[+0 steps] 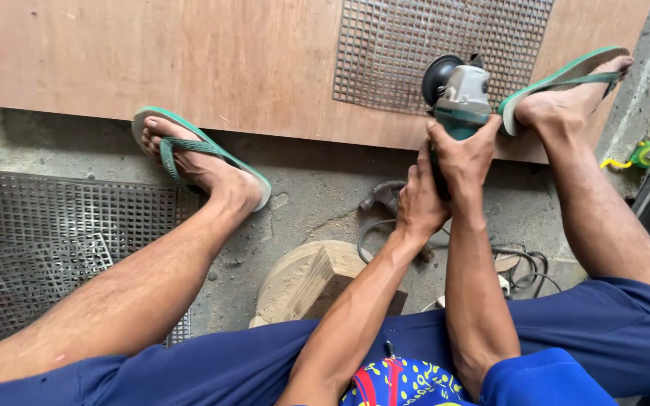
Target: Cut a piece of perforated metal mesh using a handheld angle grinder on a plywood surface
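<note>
Both hands are wrapped around an angle grinder held out in front of the seated person, over the lower edge of a plywood sheet that lies on the concrete floor. The right hand is clenched around the teal body just behind the grey gear head; the left hand grips lower down on the tail of the handle. The black disc guard faces up and left, close to a square-holed metal mesh panel lying on the plywood. Whether the disc touches the mesh or the board cannot be told from here.

The grinder looks like a dense, rigid tool (motor and gear head at the far end), so it will likely feel nose-heavy and want to twist; a two-handed hold on the body and tail, well clear of the disc, suits it. The mesh appears thin, stiff and sharp-edged.

The right foot in a green flip-flop rests on the plywood just beside the grinder; the left foot sits at the board's edge. The power cord coils on the floor, near a wooden block. More mesh lies at the left, and a green tape measure at the right.
</note>
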